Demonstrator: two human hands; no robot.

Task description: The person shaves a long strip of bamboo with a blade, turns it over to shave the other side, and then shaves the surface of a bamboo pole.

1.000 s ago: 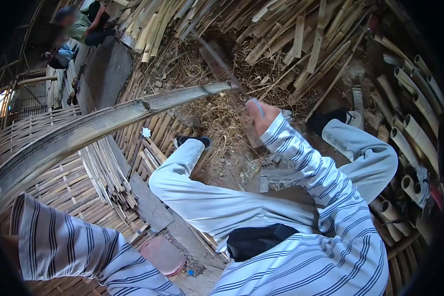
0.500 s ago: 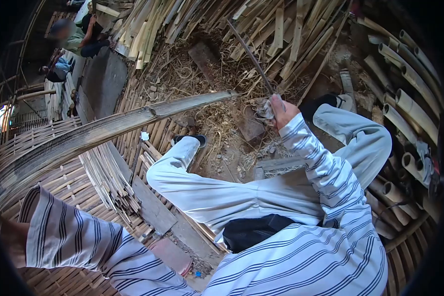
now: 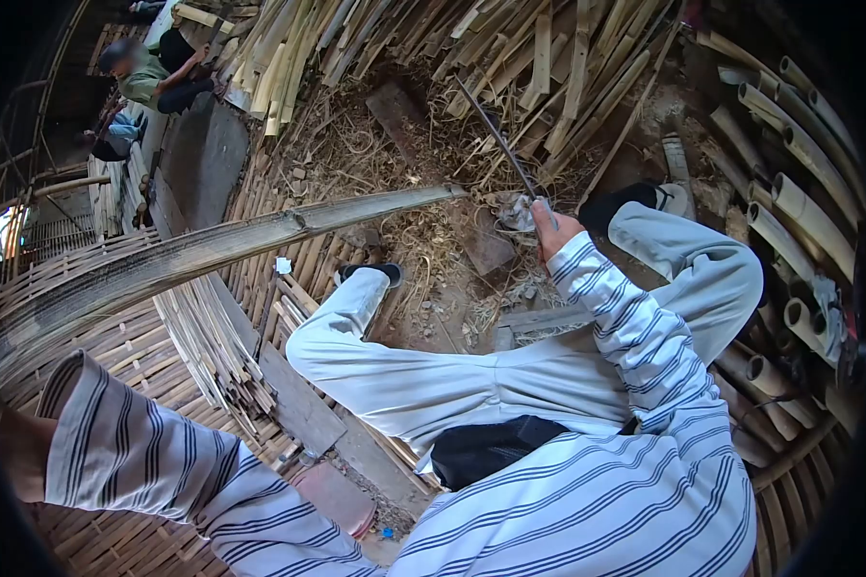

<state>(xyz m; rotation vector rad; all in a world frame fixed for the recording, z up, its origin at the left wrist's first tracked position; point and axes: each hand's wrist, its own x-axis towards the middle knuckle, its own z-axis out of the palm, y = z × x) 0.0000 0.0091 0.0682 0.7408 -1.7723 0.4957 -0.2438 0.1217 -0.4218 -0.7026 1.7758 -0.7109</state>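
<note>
My right hand [image 3: 559, 234] is closed around the handle of a long, narrow-bladed knife [image 3: 498, 138], its blade slanting up and away to the left. A crumpled whitish scrap [image 3: 517, 213] lies beside those fingers in this view. A long split bamboo piece [image 3: 231, 252] stretches from the left edge to the middle, its far tip a short way left of the right hand. My left hand [image 3: 21, 452] shows only around the wrist, close under the bamboo's near end; its fingers are lost in the dark edge, so I cannot tell its grip.
Bamboo shavings [image 3: 423, 226] litter the ground between my legs. Split bamboo strips [image 3: 568, 67] are heaped ahead, and bamboo poles [image 3: 808, 216] are stacked at right. A bundle of thin slats [image 3: 212, 341] lies on the left. Another person [image 3: 149, 77] sits at the upper left.
My right hand and the knife have shifted slightly down and to the right. The bamboo's far tip has dropped a little. At the upper left, the other person has changed posture.
</note>
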